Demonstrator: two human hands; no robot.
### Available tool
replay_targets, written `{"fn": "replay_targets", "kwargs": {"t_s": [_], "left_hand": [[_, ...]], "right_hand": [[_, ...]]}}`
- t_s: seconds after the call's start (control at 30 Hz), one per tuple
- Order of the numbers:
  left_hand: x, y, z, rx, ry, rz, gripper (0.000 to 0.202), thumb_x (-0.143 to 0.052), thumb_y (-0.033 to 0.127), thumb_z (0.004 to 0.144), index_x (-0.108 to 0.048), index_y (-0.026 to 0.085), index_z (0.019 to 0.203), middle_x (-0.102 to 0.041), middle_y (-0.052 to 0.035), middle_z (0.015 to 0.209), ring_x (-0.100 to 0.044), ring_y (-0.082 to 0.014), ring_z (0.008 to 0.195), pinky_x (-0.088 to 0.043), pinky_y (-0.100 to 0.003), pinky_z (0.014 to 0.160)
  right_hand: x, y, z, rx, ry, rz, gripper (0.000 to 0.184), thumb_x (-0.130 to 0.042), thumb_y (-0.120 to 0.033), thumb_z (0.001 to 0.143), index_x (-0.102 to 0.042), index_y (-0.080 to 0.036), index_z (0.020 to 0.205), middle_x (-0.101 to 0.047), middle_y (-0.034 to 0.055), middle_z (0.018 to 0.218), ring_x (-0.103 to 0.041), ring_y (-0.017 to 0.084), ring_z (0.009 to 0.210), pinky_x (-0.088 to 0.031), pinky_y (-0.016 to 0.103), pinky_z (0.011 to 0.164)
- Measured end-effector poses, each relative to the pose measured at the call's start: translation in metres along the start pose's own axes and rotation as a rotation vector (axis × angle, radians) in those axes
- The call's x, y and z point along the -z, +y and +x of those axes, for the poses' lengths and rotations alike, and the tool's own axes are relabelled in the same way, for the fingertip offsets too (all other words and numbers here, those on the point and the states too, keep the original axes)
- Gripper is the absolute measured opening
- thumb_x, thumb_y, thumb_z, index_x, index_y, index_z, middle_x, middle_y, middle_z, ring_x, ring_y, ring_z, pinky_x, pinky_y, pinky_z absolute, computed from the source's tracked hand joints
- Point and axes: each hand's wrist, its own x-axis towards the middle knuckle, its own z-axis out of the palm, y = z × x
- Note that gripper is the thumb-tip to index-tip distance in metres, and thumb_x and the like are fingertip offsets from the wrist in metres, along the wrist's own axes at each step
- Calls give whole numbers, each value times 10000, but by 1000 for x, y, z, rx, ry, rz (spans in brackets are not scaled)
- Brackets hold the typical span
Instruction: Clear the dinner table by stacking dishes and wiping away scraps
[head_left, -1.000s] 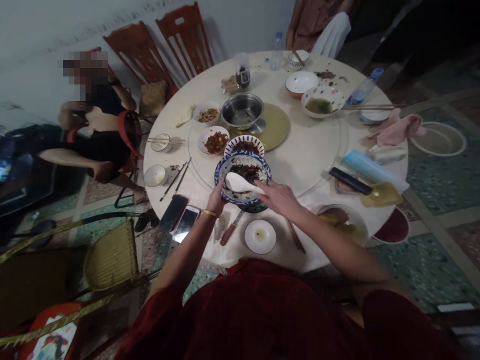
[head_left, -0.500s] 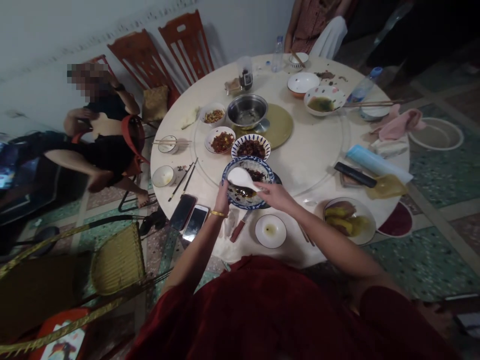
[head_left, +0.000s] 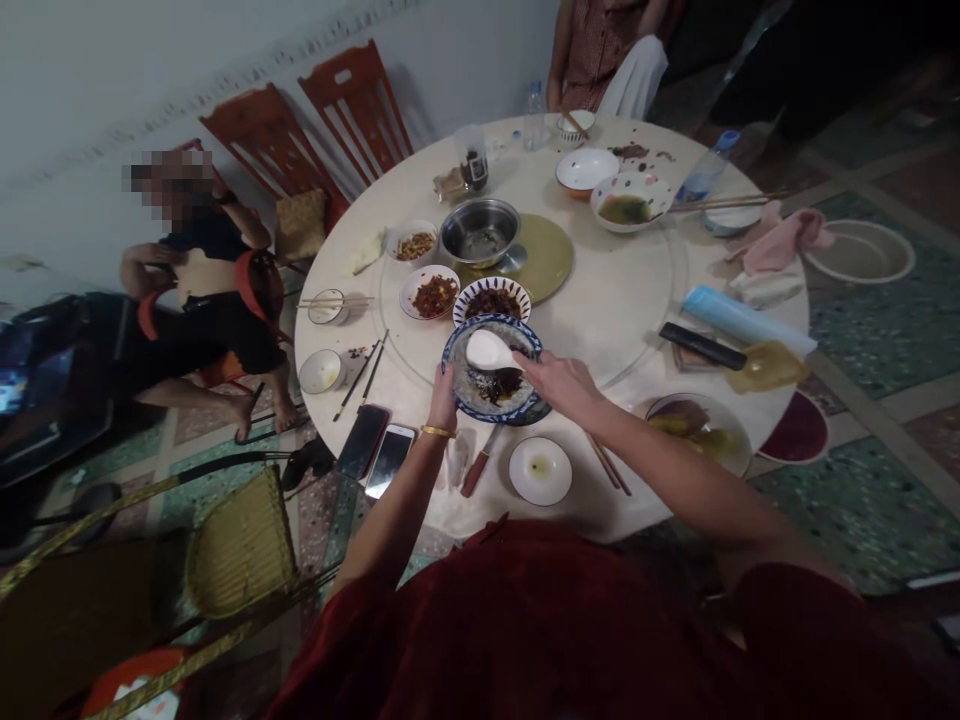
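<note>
- Blue-and-white patterned round bowl, probably ceramic [head_left: 471, 399]: at the near side of the pale round surface [head_left: 611, 315], in front of the wearer. Dark chopped food [head_left: 504, 388] lies inside. Whether the base is lifted or resting, cannot tell.
- Left hand [head_left: 442, 397]: gripping the bowl's left side, thumb up by the rim; fingers underneath hidden.
- Right hand [head_left: 562, 382]: closed round the handle of a glossy white deep-bowled spoon [head_left: 489, 352], its head over the bowl.
- Handling, bowl: likely stiff, moderately heavy with its contents, breakable if knocked. Glaze may turn slick where oily. Best hold: thumb over rim, fingers spread under the wall; a rim pinch alone looks weak.
- Handling, spoon: likely light, rigid, smooth; brittle if ceramic. Best held along the handle, clear of the wet head.
- Close by: white bowl with blue-striped rim [head_left: 520, 291], just beyond the patterned one, so little room for a knock on that side.
- Nearer the wearer: brown-handled knife [head_left: 474, 474], small white dish with a little liquid [head_left: 540, 488], wooden chopsticks [head_left: 607, 464] under the right forearm's side.
</note>
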Motion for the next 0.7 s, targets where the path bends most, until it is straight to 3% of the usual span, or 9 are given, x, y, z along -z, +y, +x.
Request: {"fn": "replay_targets", "kwargs": {"t_s": [0.1,0.2,0.43,0.63,0.7], "left_hand": [[4,3,3,-56,50,66,465,-590,545,824,-566,196,1131,-599,-80,1228,-547,-199,1172,-431,-338,1018],[10,5,6,-100,98,129,489,-588,566,814,-558,191,1127,-611,-75,1178,-566,-192,1125,-438,-336,1003],[5,-1,8,-254,16,298,563,-558,610,806,-555,198,1189,-575,-89,1262,-517,-212,1205,-384,-354,1065],[6,4,16,-418,33,445,592,-497,611,848,-515,209,1282,-548,-90,1304,-507,-213,1224,-374,-350,1076],[4,8,17,-465,6,503,607,-489,616,851,-511,204,1296,-537,-94,1323,-495,-218,1238,-362,-347,1085]], "right_hand": [[-15,9,-6,-61,-62,-25,469,-258,-335,982,-369,-280,1434,-649,125,1013,-651,222,813,-412,283,654],[-23,19,-19,-30,-146,38,447,-323,-354,970,-430,-283,1398,-673,104,995,-650,222,855,-408,272,664],[-18,2,-3,14,29,161,470,-303,-405,977,-380,-341,1436,-653,76,1083,-635,198,905,-397,257,680],[-51,16,-11,54,-120,162,472,-311,-384,978,-388,-327,1440,-658,80,1069,-632,193,901,-399,258,703],[-54,20,-12,51,-111,189,470,-322,-380,976,-404,-318,1434,-661,80,1080,-629,192,929,-402,259,724]]}}
